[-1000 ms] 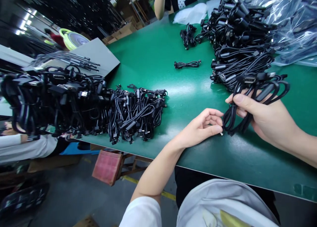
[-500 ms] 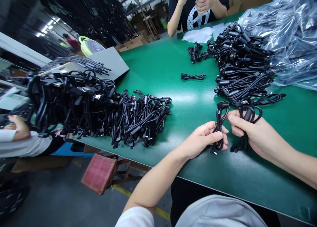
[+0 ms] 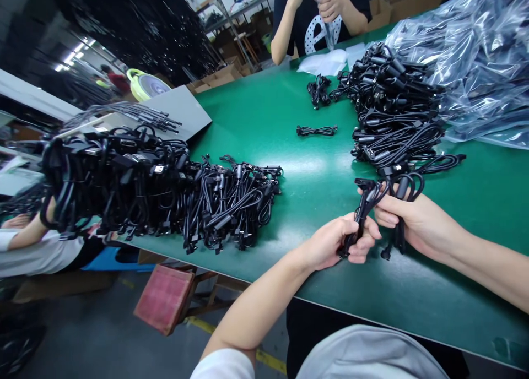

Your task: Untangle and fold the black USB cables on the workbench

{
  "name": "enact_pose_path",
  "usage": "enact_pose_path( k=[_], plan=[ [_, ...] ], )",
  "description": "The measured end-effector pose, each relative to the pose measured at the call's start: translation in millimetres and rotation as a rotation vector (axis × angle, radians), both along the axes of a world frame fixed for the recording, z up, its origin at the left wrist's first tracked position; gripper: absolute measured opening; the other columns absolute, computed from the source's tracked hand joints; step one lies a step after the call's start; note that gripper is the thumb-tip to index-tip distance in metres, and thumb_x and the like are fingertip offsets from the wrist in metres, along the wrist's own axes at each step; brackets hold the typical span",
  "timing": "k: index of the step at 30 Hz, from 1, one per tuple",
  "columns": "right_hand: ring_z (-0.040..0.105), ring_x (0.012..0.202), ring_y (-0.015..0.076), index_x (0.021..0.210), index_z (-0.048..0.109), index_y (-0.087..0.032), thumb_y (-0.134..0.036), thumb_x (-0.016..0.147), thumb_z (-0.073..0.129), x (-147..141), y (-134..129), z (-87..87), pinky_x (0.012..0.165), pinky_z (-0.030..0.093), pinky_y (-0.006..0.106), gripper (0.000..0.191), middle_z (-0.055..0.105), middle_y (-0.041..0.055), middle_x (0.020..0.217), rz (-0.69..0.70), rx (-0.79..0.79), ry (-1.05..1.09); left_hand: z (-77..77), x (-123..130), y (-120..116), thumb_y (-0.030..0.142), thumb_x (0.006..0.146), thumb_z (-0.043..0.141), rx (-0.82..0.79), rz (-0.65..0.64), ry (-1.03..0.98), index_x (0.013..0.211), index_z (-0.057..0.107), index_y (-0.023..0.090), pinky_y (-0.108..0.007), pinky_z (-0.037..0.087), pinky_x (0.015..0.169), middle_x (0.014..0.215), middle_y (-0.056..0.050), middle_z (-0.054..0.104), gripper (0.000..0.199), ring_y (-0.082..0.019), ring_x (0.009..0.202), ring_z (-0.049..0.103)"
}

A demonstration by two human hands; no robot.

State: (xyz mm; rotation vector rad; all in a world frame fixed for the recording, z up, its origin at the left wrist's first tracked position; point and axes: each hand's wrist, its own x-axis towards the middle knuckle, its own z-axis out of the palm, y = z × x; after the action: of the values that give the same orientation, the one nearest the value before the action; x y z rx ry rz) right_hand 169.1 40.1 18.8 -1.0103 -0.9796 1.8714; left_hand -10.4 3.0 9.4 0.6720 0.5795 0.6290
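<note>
My left hand is closed round a bundled black cable that stands up out of the fist, tilted to the right. Close beside it on the right, my right hand grips another looped black cable, whose ends hang below the fingers. The tops of the two cables meet or overlap between the hands. Just beyond my right hand lies a large heap of coiled black cables. A single tied cable rests on the green table.
Another long heap of black cables covers the table's left part. Clear plastic bags lie at the back right. Across the table, a person's hands hold a plastic bag. A red stool stands below the near edge.
The cable in my left hand has tilted to the right, and its top now reaches the fingers of my right hand. The view has shifted slightly.
</note>
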Motion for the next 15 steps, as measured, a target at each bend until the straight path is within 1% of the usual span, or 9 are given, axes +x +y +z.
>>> enact_pose_path(
  k=[2, 4, 6, 8, 10, 13, 15],
  plan=[
    [0.03, 0.052, 0.0089, 0.067, 0.058, -0.02, -0.04, 0.072, 0.089, -1, 0, -0.4, 0.05, 0.024, 0.027, 0.037, 0.038, -0.0073, 0.054, -0.027, 0.051, -0.01, -2.1, 2, -2, 0.05, 0.083, 0.072, 0.086, 0.054, 0.115, 0.099, 0.052, 0.018, -0.019, 0.033, 0.049, 0.067, 0.007, 0.045, 0.04, -0.004, 0.049, 0.037],
    [0.031, 0.052, 0.0082, 0.069, 0.061, -0.02, -0.038, 0.071, 0.09, -2, 0, -0.5, 0.049, 0.023, 0.027, 0.033, 0.04, -0.0072, 0.056, -0.076, 0.082, -0.018, -5.7, 5, -3, 0.049, 0.085, 0.073, 0.186, 0.157, 0.237, 0.101, 0.046, 0.021, -0.02, 0.04, 0.053, 0.07, 0.008, 0.049, 0.042, -0.006, 0.051, 0.048],
    [0.033, 0.052, 0.0081, 0.075, 0.066, -0.02, -0.038, 0.073, 0.088, -2, -2, -0.2, 0.049, 0.024, 0.026, 0.028, 0.042, -0.0072, 0.056, -0.132, 0.108, -0.053, -10.1, 7, -3, 0.056, 0.09, 0.065, 0.232, 0.217, 0.26, 0.098, 0.046, 0.02, -0.022, 0.046, 0.058, 0.073, 0.005, 0.054, 0.041, -0.008, 0.055, 0.057],
    [0.036, 0.052, 0.0089, 0.08, 0.069, -0.02, -0.041, 0.076, 0.084, -3, -4, 0.4, 0.05, 0.028, 0.027, 0.025, 0.044, -0.007, 0.055, -0.168, 0.152, -0.109, -14.4, 9, -3, 0.067, 0.093, 0.053, 0.21, 0.204, 0.203, 0.095, 0.05, 0.018, -0.023, 0.049, 0.057, 0.073, 0.003, 0.056, 0.05, -0.01, 0.057, 0.061],
    [0.038, 0.052, 0.0097, 0.083, 0.068, -0.022, -0.043, 0.078, 0.082, -3, -7, 0.5, 0.051, 0.032, 0.028, 0.026, 0.046, -0.007, 0.056, -0.17, 0.196, -0.154, -18.1, 11, -4, 0.073, 0.092, 0.047, 0.174, 0.159, 0.157, 0.095, 0.052, 0.016, -0.024, 0.049, 0.054, 0.071, 0.002, 0.054, 0.057, -0.011, 0.055, 0.06],
    [0.042, 0.056, 0.0108, 0.08, 0.059, -0.024, -0.044, 0.073, 0.086, -4, -8, -1.3, 0.054, 0.036, 0.028, 0.034, 0.051, -0.0064, 0.066, -0.214, 0.244, -0.219, -21.3, 14, -6, 0.073, 0.092, 0.049, 0.169, 0.101, 0.128, 0.095, 0.051, 0.017, -0.023, 0.048, 0.051, 0.072, 0.002, 0.053, 0.056, -0.01, 0.052, 0.056],
    [0.045, 0.059, 0.0119, 0.075, 0.055, -0.024, -0.045, 0.067, 0.09, -5, -7, -2.8, 0.055, 0.037, 0.029, 0.042, 0.053, -0.0054, 0.069, -0.249, 0.231, -0.259, -22.3, 15, -7, 0.07, 0.093, 0.049, 0.195, 0.078, 0.113, 0.096, 0.05, 0.017, -0.022, 0.046, 0.05, 0.074, 0.002, 0.053, 0.053, -0.008, 0.051, 0.054]
  ],
)
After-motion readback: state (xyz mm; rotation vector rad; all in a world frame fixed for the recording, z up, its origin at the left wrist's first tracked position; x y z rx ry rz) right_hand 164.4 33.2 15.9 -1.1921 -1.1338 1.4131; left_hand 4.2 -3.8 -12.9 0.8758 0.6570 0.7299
